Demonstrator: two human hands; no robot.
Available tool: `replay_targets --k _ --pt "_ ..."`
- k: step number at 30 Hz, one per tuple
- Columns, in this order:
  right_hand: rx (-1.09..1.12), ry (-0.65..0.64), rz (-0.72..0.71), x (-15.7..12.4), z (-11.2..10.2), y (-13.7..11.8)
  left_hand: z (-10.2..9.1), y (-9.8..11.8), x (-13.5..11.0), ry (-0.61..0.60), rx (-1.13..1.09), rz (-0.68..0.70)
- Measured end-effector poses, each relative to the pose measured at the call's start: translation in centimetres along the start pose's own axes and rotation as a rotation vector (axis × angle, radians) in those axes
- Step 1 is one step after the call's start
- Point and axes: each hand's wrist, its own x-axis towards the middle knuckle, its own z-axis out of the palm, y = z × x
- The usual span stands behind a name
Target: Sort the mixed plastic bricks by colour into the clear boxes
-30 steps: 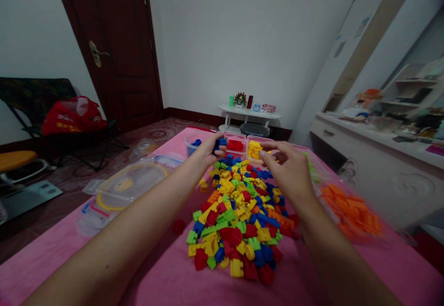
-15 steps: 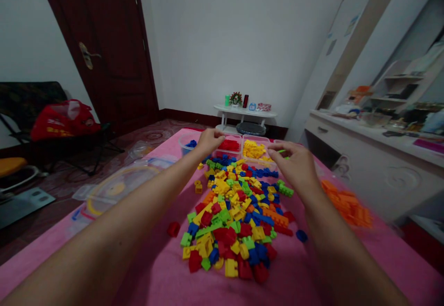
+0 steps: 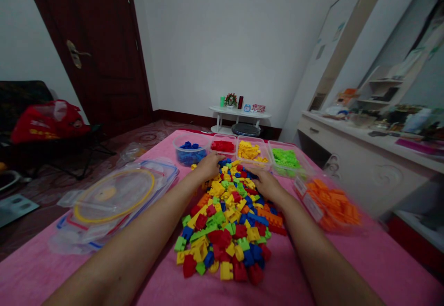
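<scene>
A heap of red, yellow, blue, green and orange plastic bricks lies on the pink cloth. My left hand rests on the heap's far left edge, fingers curled down onto the bricks. My right hand lies flat on the far right part of the heap, fingers stretched towards its top. Whether either hand grips a brick is hidden. Behind the heap stand clear tubs: blue bricks, red bricks, yellow bricks, green bricks. A tub of orange bricks sits to the right.
Clear lids with yellow and blue rims lie stacked at the left of the cloth. A dark door, a chair with a red bag, a small white table and a white dresser surround the spot.
Both hands have come down from above the tubs onto the far end of the heap. The blue bricks seen in my left hand a second ago are gone from it.
</scene>
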Motion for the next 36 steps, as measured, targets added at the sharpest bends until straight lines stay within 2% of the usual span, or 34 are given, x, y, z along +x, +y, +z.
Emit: replay_targets --k 2,5,12,15,17,18,20,22,24,28,31,34,36 --pt "-0.028 -0.004 -0.047 0.0 0.4 0.2 -0.2 0.0 -0.1 -0.049 -0.011 -0.017" --pt "-0.082 0.020 -0.041 0.0 0.5 0.5 -0.5 -0.1 -0.3 -0.084 -0.028 -0.036" --pt "-0.129 0.004 0.023 -0.4 0.6 0.4 -1.9 0.1 -1.1 -0.080 -0.039 -0.066" --pt "-0.142 -0.006 0.033 -0.5 0.5 -0.2 -2.9 0.5 -1.2 -0.017 -0.099 -0.079" --pt "-0.167 -0.011 0.029 -0.6 0.4 -0.8 -3.5 1.0 -1.1 0.058 -0.289 -0.130" --pt "-0.179 -0.016 0.027 -0.6 0.2 -1.1 -3.7 1.3 -1.1 0.081 -0.467 -0.191" --pt "-0.197 -0.017 0.049 -0.6 -0.3 -1.7 -4.0 2.0 -1.2 0.075 -0.884 -0.360" --pt "-0.200 -0.003 0.090 -0.5 -1.2 -2.1 -4.2 2.6 -1.2 0.024 -1.195 -0.506" --pt "-0.195 0.029 0.146 -0.4 -2.5 -2.3 -4.4 3.1 -1.3 -0.029 -1.316 -0.569" --pt "-0.170 0.048 0.221 -0.3 -5.2 -2.4 -4.6 3.5 -1.4 -0.101 -1.422 -0.623" --pt "-0.159 -0.095 0.226 -0.7 -6.2 -2.1 -4.8 3.6 -1.5 -0.135 -1.490 -0.625" --pt "-0.154 -0.335 0.301 -1.2 -6.0 -2.0 -4.9 3.5 -1.5 -0.183 -1.591 -0.597" --pt "-0.173 -0.423 0.363 -1.4 -5.7 -2.5 -5.0 3.5 -1.6 -0.201 -1.647 -0.585"
